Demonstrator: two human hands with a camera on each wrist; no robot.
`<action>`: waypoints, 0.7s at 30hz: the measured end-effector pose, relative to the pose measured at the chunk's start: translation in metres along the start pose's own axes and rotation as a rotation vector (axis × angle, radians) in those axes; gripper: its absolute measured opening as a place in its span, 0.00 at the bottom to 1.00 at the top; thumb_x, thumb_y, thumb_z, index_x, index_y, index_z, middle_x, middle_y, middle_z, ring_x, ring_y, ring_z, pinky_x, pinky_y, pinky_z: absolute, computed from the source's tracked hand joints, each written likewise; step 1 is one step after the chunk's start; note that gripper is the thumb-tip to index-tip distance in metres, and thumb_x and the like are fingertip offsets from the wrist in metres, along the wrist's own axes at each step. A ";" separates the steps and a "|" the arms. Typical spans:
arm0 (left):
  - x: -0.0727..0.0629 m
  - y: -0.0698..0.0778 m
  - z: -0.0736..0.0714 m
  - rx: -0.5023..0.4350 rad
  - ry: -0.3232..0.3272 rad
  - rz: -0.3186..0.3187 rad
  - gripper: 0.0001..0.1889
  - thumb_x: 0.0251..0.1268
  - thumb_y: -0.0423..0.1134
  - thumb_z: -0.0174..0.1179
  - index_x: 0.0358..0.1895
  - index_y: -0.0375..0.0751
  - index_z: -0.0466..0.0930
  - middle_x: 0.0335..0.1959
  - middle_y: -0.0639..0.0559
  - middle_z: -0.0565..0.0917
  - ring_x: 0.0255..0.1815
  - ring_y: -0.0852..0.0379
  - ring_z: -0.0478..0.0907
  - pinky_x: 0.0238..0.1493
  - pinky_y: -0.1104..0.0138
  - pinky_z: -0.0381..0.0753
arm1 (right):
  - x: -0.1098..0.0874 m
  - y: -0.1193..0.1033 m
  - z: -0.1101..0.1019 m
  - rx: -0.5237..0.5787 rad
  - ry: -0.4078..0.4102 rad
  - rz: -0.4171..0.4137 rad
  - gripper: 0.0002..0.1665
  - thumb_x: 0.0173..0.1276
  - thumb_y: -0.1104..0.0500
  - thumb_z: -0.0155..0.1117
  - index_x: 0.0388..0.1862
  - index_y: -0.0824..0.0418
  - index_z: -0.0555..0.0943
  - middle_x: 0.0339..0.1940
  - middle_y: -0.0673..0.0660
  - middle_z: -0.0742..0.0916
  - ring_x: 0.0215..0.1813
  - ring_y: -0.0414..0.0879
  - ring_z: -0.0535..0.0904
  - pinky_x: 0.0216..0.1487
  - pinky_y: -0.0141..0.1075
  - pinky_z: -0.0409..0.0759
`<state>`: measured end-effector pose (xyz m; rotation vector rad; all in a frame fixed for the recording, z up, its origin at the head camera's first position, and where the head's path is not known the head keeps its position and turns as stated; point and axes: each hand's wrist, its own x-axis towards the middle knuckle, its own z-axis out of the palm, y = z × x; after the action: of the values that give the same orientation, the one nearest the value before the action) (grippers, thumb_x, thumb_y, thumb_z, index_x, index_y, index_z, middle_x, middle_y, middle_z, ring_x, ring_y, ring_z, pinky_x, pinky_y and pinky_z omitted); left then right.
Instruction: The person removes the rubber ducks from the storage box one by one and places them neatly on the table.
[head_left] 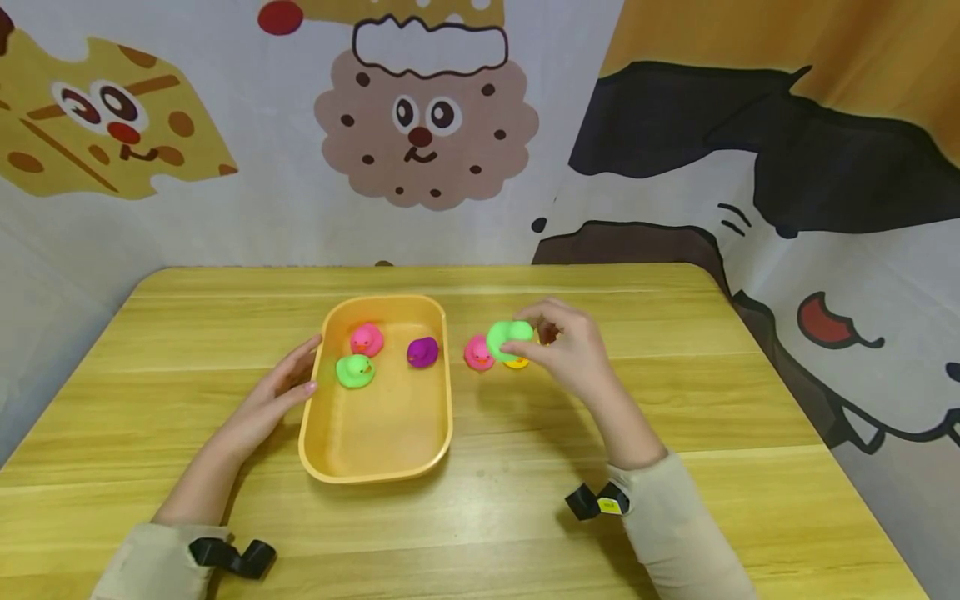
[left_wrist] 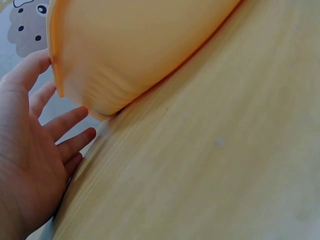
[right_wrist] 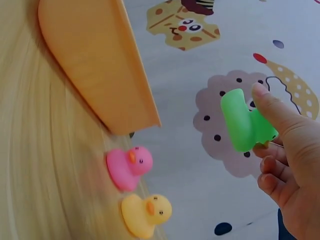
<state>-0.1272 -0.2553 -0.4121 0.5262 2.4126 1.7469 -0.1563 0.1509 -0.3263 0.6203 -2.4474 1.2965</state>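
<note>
Between thumb and fingers, my right hand [head_left: 566,346] pinches a green rubber duck [right_wrist: 240,122], raised above the table to the right of the bin. Below it, a pink duck [right_wrist: 129,167] and a yellow duck [right_wrist: 145,215] stand side by side on the tabletop. My left hand [head_left: 273,396] touches the left side of the orange plastic bin [head_left: 375,477] with extended, spread fingers. Inside the bin are a pink duck [head_left: 367,340], a green duck [head_left: 355,371] and a purple duck [head_left: 423,352].
The wood-grain table [head_left: 495,533] has rounded far corners. Behind it hangs a cloth [head_left: 277,225] printed with cartoon figures. Black camera mounts sit at the left cuff [head_left: 232,558] and the right cuff [head_left: 596,502].
</note>
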 end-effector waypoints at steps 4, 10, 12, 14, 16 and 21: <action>0.000 0.000 0.000 0.007 0.002 -0.005 0.31 0.75 0.34 0.48 0.77 0.50 0.49 0.70 0.34 0.60 0.64 0.66 0.61 0.55 0.79 0.62 | -0.003 0.007 -0.005 0.014 0.021 0.012 0.17 0.47 0.59 0.80 0.36 0.60 0.84 0.27 0.49 0.80 0.27 0.45 0.71 0.28 0.33 0.69; -0.001 0.000 0.000 0.011 0.003 -0.011 0.32 0.75 0.34 0.48 0.77 0.51 0.49 0.70 0.34 0.61 0.63 0.64 0.61 0.55 0.78 0.62 | -0.008 0.018 -0.012 0.056 0.053 -0.037 0.16 0.50 0.63 0.78 0.40 0.62 0.87 0.29 0.51 0.81 0.26 0.45 0.69 0.25 0.30 0.69; -0.001 -0.001 0.000 0.011 0.003 -0.009 0.31 0.75 0.34 0.47 0.77 0.51 0.49 0.70 0.33 0.61 0.63 0.64 0.62 0.55 0.78 0.63 | -0.010 0.022 -0.015 0.065 0.062 -0.042 0.16 0.50 0.64 0.77 0.40 0.62 0.88 0.29 0.50 0.81 0.26 0.45 0.68 0.24 0.29 0.68; 0.000 -0.001 0.000 0.012 0.004 -0.007 0.31 0.75 0.34 0.47 0.77 0.51 0.49 0.70 0.33 0.61 0.63 0.65 0.62 0.55 0.78 0.63 | -0.011 0.019 -0.018 0.064 0.070 -0.022 0.16 0.51 0.66 0.77 0.40 0.64 0.87 0.29 0.52 0.81 0.26 0.45 0.69 0.25 0.29 0.69; 0.000 -0.002 0.000 0.016 0.005 -0.008 0.31 0.75 0.34 0.47 0.77 0.51 0.49 0.70 0.33 0.61 0.63 0.65 0.62 0.55 0.78 0.63 | -0.013 0.021 -0.021 0.059 0.080 0.008 0.16 0.50 0.65 0.77 0.40 0.64 0.87 0.29 0.52 0.81 0.27 0.45 0.70 0.26 0.28 0.71; 0.000 -0.002 -0.001 0.014 0.001 -0.016 0.32 0.75 0.35 0.48 0.77 0.52 0.49 0.70 0.34 0.60 0.64 0.63 0.61 0.55 0.78 0.62 | -0.015 0.035 -0.028 0.039 0.106 0.090 0.18 0.48 0.63 0.79 0.40 0.63 0.87 0.32 0.53 0.82 0.29 0.46 0.76 0.28 0.29 0.77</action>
<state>-0.1280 -0.2565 -0.4139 0.5072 2.4244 1.7256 -0.1592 0.1955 -0.3419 0.4432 -2.3941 1.3771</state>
